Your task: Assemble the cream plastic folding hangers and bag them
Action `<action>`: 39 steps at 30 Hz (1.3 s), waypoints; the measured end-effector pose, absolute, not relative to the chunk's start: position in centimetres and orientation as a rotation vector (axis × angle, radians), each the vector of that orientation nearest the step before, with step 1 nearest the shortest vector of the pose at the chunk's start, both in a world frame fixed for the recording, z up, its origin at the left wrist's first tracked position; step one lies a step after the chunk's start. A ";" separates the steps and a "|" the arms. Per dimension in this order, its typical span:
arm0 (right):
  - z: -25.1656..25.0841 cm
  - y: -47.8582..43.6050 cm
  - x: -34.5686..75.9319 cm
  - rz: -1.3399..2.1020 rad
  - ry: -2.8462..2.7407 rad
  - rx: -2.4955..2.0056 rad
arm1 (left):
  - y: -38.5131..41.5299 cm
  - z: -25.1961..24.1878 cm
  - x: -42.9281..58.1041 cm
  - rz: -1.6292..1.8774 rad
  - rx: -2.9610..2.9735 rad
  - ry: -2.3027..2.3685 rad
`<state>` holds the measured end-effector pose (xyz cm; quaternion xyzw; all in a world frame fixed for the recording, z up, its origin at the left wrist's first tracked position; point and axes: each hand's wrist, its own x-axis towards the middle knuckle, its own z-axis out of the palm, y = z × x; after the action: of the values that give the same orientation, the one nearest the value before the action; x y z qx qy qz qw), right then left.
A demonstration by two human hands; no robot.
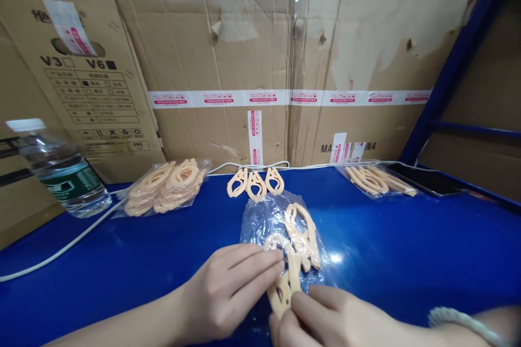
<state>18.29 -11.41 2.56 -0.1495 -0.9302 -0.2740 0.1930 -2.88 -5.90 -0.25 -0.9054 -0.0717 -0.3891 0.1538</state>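
Note:
A clear plastic bag (255, 223) lies on the blue table in front of me, with beige folded plastic hangers (312, 236) inside it. My left hand (232, 282) is at the bag's near left side, its fingers pressed together on the film. Between thumb and fingers, my right hand (325, 317) grips another beige folding hanger (280, 293), which is at the near end of the bag. Its lower end is hidden by my right fingers. Just beyond the bag, three loose beige hangers (256, 186) lie side by side.
Bagged hangers (165, 187) lie at left beside a water bottle (65, 173). Another bag of hangers (372, 179) and a dark flat device (421, 179) are at right. A white cable (69, 245) crosses the blue table (183, 244). Cardboard (220, 135) stands behind.

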 end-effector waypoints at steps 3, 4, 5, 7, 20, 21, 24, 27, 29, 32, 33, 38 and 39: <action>1.6 -10.3 17.2 -0.897 -2.588 -0.390 | -5.9 -0.1 -2.8 -1.139 -2.579 -0.175; 1.1 -10.0 17.0 -0.907 -2.569 -0.417 | -6.0 0.1 -2.7 -1.144 -2.578 -0.173; 0.6 -9.7 16.8 -0.906 -2.550 -0.455 | -6.0 0.2 -2.7 -1.153 -2.582 -0.179; -0.4 -9.3 16.6 -0.898 -2.495 -0.533 | -6.0 0.4 -2.6 -1.180 -2.598 -0.196; 6.1 -8.1 18.5 -0.561 -2.400 -0.277 | -6.2 0.7 -2.3 -1.152 -2.681 -0.212; 6.9 -6.4 18.7 -0.572 -2.435 -0.318 | -6.2 0.7 -2.2 -1.141 -2.664 -0.210; 7.4 0.7 19.3 -0.594 -2.586 -0.870 | -6.2 0.9 -2.2 -1.116 -2.609 -0.188; 5.5 7.7 19.8 -0.564 -2.725 -0.931 | -6.2 1.1 -2.1 -1.104 -2.609 -0.148; 4.0 10.9 20.0 -0.547 -2.805 -0.956 | -6.2 1.1 -2.0 -1.109 -2.604 -0.145; 2.8 13.0 20.4 -0.534 -2.876 -0.978 | -6.2 1.1 -2.0 -1.114 -2.600 -0.150; 2.8 13.2 20.6 -0.530 -2.890 -0.980 | -6.2 1.1 -2.0 -1.115 -2.601 -0.147; 3.6 12.0 22.8 -0.520 -2.936 -1.061 | -6.1 1.0 -2.2 -1.095 -2.615 -0.135; 3.7 11.6 23.5 -0.517 -2.937 -1.101 | -6.1 1.0 -2.3 -1.093 -2.625 -0.138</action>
<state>23.54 11.62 3.67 -0.3462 -0.9238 -0.1627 -0.0186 -2.26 -6.06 1.01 -0.9121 -0.0481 -0.3798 0.1469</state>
